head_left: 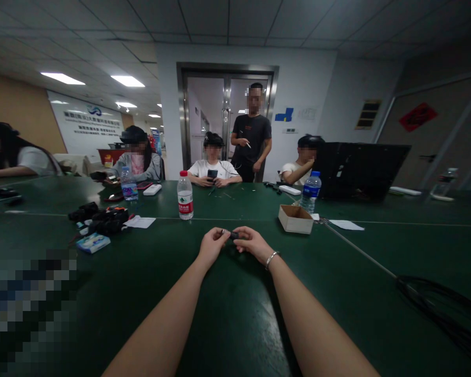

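Over the green table (235,293) my two hands meet in front of me, both closed in a pinch. Between them is a small dark object (234,236), short and stubby; its kind is too small to make out. My left hand (213,245) grips its left end with thumb and fingertips. From the other side my right hand (253,244), with a silver bracelet (272,260) at the wrist, pinches its right end. Beyond my left hand stands a red-capped water bottle (185,196). An open cardboard box (295,220) sits beyond my right hand.
Left on the table lie black head straps and gear (105,220), a blue-white packet (93,243) and paper (140,222). A blue-capped bottle (311,191) stands behind the box, near a black monitor (361,170). Coiled black cable (443,303) lies right. Several people face me across the table.
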Demonstrator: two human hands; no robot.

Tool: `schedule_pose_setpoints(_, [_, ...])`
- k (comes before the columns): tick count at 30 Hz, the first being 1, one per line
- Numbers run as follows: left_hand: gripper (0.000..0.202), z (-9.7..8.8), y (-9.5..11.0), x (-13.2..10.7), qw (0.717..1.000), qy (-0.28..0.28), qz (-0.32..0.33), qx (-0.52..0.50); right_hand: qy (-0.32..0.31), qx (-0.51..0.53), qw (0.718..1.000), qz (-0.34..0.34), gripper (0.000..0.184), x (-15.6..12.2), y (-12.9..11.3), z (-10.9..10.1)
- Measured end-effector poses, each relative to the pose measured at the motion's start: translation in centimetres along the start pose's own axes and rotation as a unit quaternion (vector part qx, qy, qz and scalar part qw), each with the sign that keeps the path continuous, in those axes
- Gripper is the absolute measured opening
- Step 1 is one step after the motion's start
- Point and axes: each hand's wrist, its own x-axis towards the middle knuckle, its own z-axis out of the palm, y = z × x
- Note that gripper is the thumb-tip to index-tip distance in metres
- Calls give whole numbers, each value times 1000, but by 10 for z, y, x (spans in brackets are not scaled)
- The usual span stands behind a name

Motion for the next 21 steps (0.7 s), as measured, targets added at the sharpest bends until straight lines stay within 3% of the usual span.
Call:
schedule_pose_setpoints(4, [31, 3, 2, -4, 999, -15, 26, 17, 35, -125, 991, -20, 39, -2, 3, 12])
schedule_pose_setpoints(8, [24, 5, 5, -11, 996, -19, 59, 67, 108, -246, 962, -52, 33, -10, 4, 26])
schedule_pose_setpoints(13, [18, 9, 12, -25, 987, -38, 45, 150, 137, -340, 930, -27, 31, -26, 0, 29])
schedule_pose_setpoints(16, [17, 12, 18, -40, 985, -82, 17, 153, 134, -372, 918, -22, 30, -46, -8, 27])
schedule_pose_setpoints(21, [14, 17, 33, -78, 979, -158, 17, 129, 118, -338, 934, -1, 21, -89, -19, 32])
